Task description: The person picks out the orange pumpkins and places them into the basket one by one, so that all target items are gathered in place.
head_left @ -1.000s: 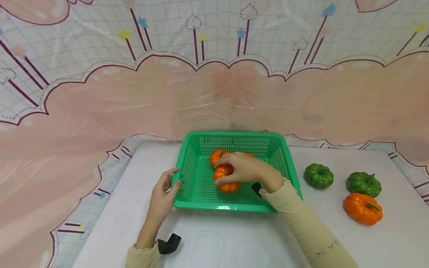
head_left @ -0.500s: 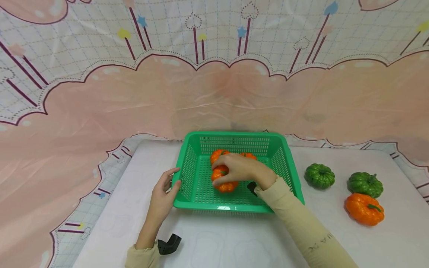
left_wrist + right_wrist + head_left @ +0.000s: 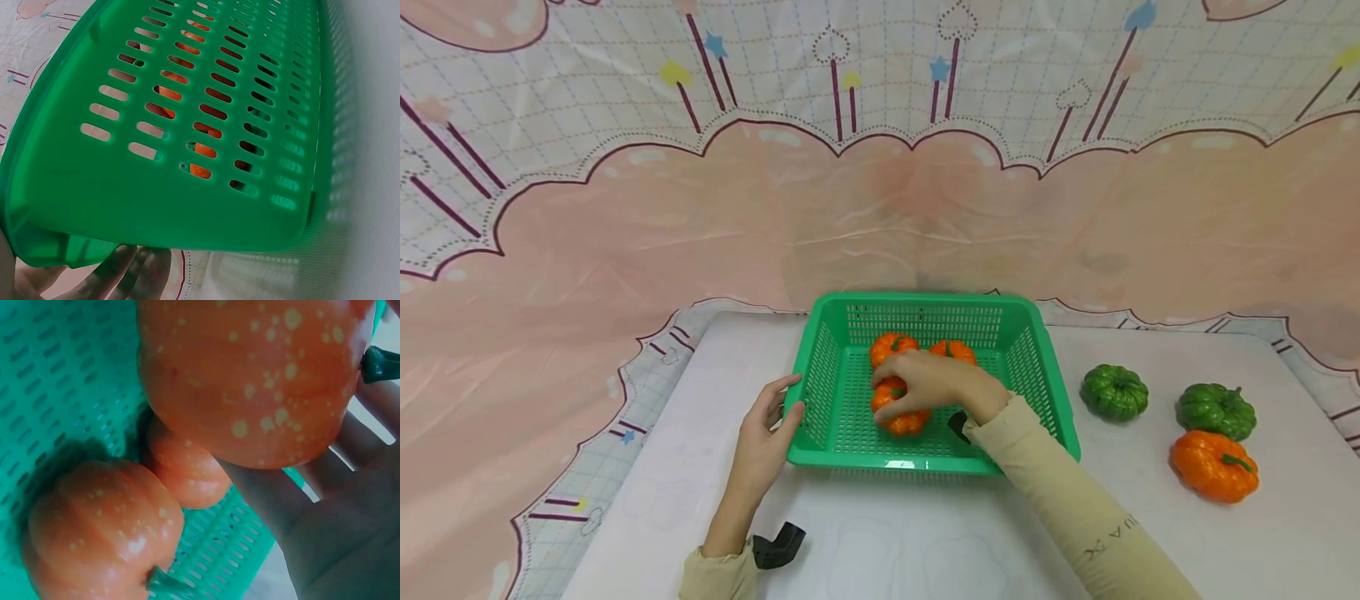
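Near the middle of the green plastic basket (image 3: 895,460), my right hand (image 3: 934,385) holds an orange pumpkin (image 3: 906,422), thumb on the near side and fingers over the far side. The right wrist view shows this pumpkin (image 3: 250,381) large, with pale spots and a green stem, against the fingers. Behind it in the basket lie two more orange pumpkins, one at back left (image 3: 891,343) and one at back right (image 3: 955,350). My left hand (image 3: 762,442) grips the basket's left rim; in the left wrist view its fingers (image 3: 147,275) curl at the rim, partly hidden.
Right of the basket, a green pumpkin (image 3: 1114,392) sits on the white table (image 3: 880,542). Farther right, another green pumpkin (image 3: 1216,410) stands close to an orange pumpkin (image 3: 1213,467). A patterned cloth (image 3: 917,225) hangs behind the table.
My right hand has shifted slightly left and a little toward me with the orange pumpkin, exposing more of the back-right pumpkin. The left hand and basket stay in place.
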`<state>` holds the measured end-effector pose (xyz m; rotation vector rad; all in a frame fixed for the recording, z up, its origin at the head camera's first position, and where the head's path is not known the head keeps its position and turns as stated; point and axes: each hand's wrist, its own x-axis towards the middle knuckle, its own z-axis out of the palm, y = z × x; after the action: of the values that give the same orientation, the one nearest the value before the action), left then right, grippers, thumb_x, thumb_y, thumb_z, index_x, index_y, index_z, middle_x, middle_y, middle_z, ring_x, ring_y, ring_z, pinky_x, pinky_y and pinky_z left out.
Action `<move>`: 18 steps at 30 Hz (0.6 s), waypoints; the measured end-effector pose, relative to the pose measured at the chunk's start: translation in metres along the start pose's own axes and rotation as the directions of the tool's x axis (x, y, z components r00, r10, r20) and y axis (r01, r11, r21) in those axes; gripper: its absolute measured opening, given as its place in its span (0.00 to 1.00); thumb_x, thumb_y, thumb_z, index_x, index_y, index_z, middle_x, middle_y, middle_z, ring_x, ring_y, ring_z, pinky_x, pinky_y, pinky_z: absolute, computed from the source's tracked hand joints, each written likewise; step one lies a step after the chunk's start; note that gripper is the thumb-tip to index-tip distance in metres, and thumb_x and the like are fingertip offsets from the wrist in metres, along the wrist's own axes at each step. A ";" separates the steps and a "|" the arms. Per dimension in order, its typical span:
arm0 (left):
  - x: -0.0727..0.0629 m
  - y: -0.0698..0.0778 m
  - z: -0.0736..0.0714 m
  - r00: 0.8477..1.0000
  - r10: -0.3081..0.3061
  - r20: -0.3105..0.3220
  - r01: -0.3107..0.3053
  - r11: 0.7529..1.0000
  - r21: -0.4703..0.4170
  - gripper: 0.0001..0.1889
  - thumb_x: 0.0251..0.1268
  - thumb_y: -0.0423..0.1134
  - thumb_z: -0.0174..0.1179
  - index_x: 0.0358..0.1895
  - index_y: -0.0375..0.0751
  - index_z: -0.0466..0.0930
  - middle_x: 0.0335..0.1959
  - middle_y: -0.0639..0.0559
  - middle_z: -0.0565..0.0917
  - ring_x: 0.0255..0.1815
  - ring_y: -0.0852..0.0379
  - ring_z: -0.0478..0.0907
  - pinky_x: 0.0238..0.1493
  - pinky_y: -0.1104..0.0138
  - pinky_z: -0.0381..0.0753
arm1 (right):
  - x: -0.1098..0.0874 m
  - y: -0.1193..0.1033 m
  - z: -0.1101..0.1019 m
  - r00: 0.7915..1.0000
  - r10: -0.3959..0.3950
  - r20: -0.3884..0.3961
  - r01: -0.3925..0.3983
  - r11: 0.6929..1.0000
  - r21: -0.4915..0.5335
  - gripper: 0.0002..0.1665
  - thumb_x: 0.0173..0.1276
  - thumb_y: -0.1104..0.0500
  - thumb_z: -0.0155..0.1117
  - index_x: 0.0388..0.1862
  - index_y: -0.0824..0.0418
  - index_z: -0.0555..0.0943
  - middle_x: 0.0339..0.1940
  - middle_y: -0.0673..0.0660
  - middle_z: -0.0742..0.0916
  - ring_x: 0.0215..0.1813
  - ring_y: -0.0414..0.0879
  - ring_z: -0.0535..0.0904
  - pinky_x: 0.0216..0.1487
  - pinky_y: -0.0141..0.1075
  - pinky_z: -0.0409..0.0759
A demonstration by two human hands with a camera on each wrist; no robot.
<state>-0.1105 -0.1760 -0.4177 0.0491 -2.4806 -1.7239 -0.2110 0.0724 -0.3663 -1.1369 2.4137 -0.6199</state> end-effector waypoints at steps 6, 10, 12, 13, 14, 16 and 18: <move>-0.001 0.001 -0.001 1.000 0.005 0.006 -0.005 1.000 -0.014 0.21 0.75 0.36 0.55 0.69 0.45 0.70 0.61 0.38 0.79 0.63 0.45 0.78 0.58 0.53 0.79 | 0.001 0.002 0.002 1.000 0.015 0.021 -0.015 1.000 -0.004 0.29 0.63 0.41 0.71 0.57 0.56 0.83 0.50 0.47 0.85 0.47 0.40 0.78 0.49 0.34 0.78; -0.001 0.001 -0.001 1.000 0.010 0.005 -0.009 1.000 -0.012 0.21 0.75 0.36 0.55 0.69 0.45 0.70 0.61 0.37 0.79 0.62 0.44 0.78 0.58 0.52 0.79 | 0.001 0.002 0.003 0.999 0.022 0.040 -0.023 1.000 0.000 0.30 0.63 0.42 0.72 0.58 0.57 0.82 0.52 0.48 0.84 0.50 0.42 0.78 0.52 0.37 0.78; 0.000 0.001 -0.001 1.000 0.010 0.005 -0.010 1.000 -0.013 0.21 0.75 0.36 0.55 0.69 0.45 0.70 0.61 0.37 0.79 0.63 0.44 0.78 0.58 0.51 0.79 | 0.001 0.003 0.004 0.998 0.030 0.051 -0.030 1.000 -0.003 0.30 0.62 0.43 0.72 0.58 0.57 0.81 0.53 0.48 0.84 0.51 0.43 0.77 0.54 0.37 0.77; 0.000 0.001 -0.001 1.000 0.010 0.006 -0.010 1.000 -0.013 0.21 0.75 0.36 0.55 0.69 0.45 0.70 0.61 0.37 0.79 0.62 0.44 0.78 0.58 0.50 0.79 | 0.002 0.003 0.004 0.998 0.033 0.057 -0.033 0.999 -0.006 0.29 0.62 0.44 0.73 0.58 0.57 0.81 0.52 0.48 0.84 0.51 0.43 0.77 0.54 0.37 0.77; 0.000 0.001 -0.001 1.000 0.010 0.006 -0.009 1.000 -0.013 0.21 0.75 0.36 0.55 0.69 0.45 0.70 0.61 0.37 0.79 0.62 0.44 0.78 0.58 0.50 0.79 | 0.002 0.003 0.005 0.998 0.033 0.062 -0.033 0.999 -0.004 0.29 0.62 0.44 0.73 0.58 0.58 0.82 0.52 0.48 0.84 0.51 0.43 0.77 0.54 0.37 0.77; 0.000 0.001 -0.001 1.000 0.008 0.006 -0.007 1.000 -0.012 0.21 0.75 0.36 0.55 0.69 0.45 0.70 0.61 0.37 0.79 0.62 0.44 0.78 0.58 0.49 0.78 | 0.003 0.004 0.006 0.997 0.037 0.070 -0.037 0.999 -0.004 0.29 0.62 0.46 0.74 0.57 0.58 0.82 0.50 0.48 0.84 0.50 0.42 0.77 0.53 0.36 0.77; 0.000 0.001 -0.001 1.000 0.005 0.008 -0.005 1.000 -0.012 0.21 0.75 0.36 0.55 0.69 0.46 0.70 0.60 0.37 0.79 0.62 0.44 0.78 0.58 0.49 0.78 | 0.004 0.004 0.007 0.996 0.039 0.077 -0.040 0.999 0.000 0.28 0.61 0.46 0.74 0.56 0.58 0.82 0.49 0.48 0.84 0.48 0.42 0.77 0.53 0.36 0.77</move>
<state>-0.1102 -0.1766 -0.4167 0.0357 -2.4741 -1.7398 -0.2125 0.0702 -0.3747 -1.0895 2.3642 -0.5556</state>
